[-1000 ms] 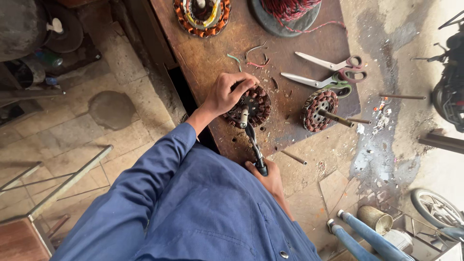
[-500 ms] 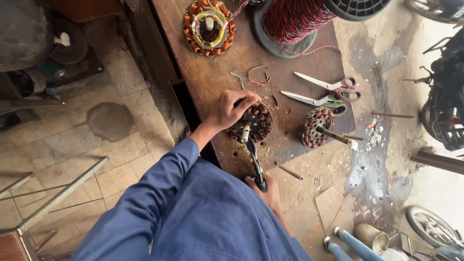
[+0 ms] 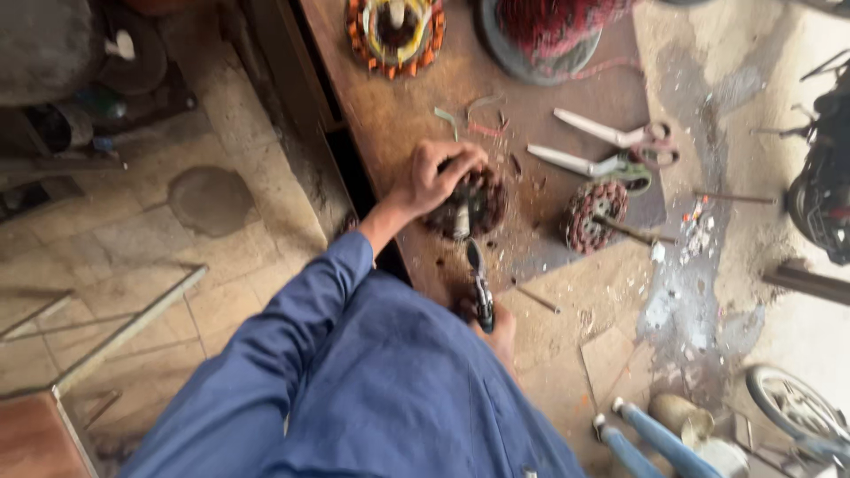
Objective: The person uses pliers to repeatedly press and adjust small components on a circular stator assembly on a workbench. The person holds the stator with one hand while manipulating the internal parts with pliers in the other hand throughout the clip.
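While bent over the brown workboard point(image 3: 398, 133) filling frame centre and top, blue sleeve and jacket point(image 3: 372, 389) blocking the whole lower middle, hiding most of the right hand point(image 3: 500, 332) and the board's near edge. Tiled floor at left, patchy concrete at right.

Upper centre: wound stator ring point(image 3: 396, 22), orange and yellow windings, cut off by top edge. Right of it: spool of red wire point(image 3: 553, 26) on a dark round base, also cropped.

Right edge: part of a motorbike point(image 3: 823, 195). Lower right corner: wheel rim point(image 3: 792, 403), two blue tubes point(image 3: 655, 438), small metal cup point(image 3: 677, 412).

Centre: left hand point(image 3: 438, 177) clamped down over a dark rotor point(image 3: 478, 204) with reddish windings, fingers curled over its top and left side, rotor resting on the board. Hand covers roughly half of it.

Just below: pliers point(image 3: 480, 283), dark handles, running from the right hand up to the rotor's near edge, nose at the rotor's pale shaft. Right hand closed round the handles at the lower end; only knuckles visible past the jacket.

Right of the rotor, apart from it: second rotor point(image 3: 595, 212) lying on its side, shaft pointing lower right.

Above that: two pairs of scissors point(image 3: 611, 150), blades pointing left, handles overlapping.

Small stuff: bent wire offcuts point(image 3: 469, 115) above the left hand, loose nail point(image 3: 538, 301) at lower right of pliers, white debris point(image 3: 695, 217) on concrete.
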